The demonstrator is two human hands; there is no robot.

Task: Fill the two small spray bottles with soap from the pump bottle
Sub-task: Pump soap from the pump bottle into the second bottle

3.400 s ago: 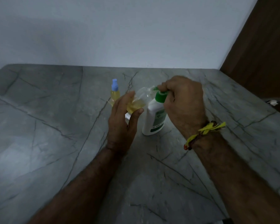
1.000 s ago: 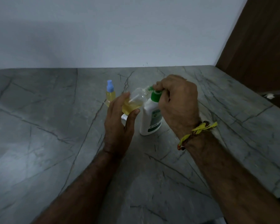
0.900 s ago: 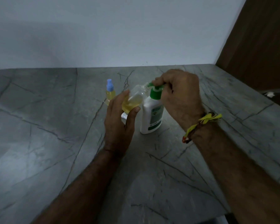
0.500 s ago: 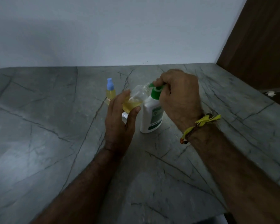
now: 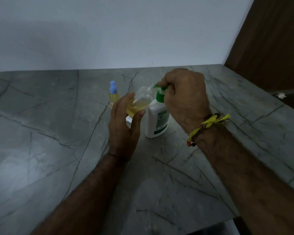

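Bare, hairy forearms; a yellow-and-brown knotted thread band (image 5: 209,126) circles the right wrist.

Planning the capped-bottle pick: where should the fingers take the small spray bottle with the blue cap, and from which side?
Judging by its pose, grip the round yellow body of the blue-capped spray bottle just under the cap, coming from the left. It stands upright on the table, and the left hand with the tilted open bottle crowds its right side.

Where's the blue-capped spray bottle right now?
The blue-capped spray bottle stands upright on the grey table, just left of and behind the left hand.
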